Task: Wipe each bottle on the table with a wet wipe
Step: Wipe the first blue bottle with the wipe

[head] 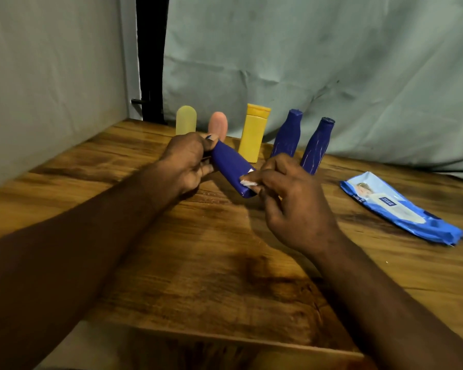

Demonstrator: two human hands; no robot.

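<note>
Head view: one bottle wiped before the row

At back left stand a pale bottle (186, 120) and a pink bottle (218, 124). The left hand (186, 162), curled round the top of a tilted blue bottle (230, 166), hides their bases. A yellow bottle (253, 134) stands just behind. The right hand (292, 204) pinches a wipe (247, 182) on its lower end, partly covering two more blue bottles (288, 134) (317, 146). A pack (398, 206) lies far right on the table (211, 276).
</note>
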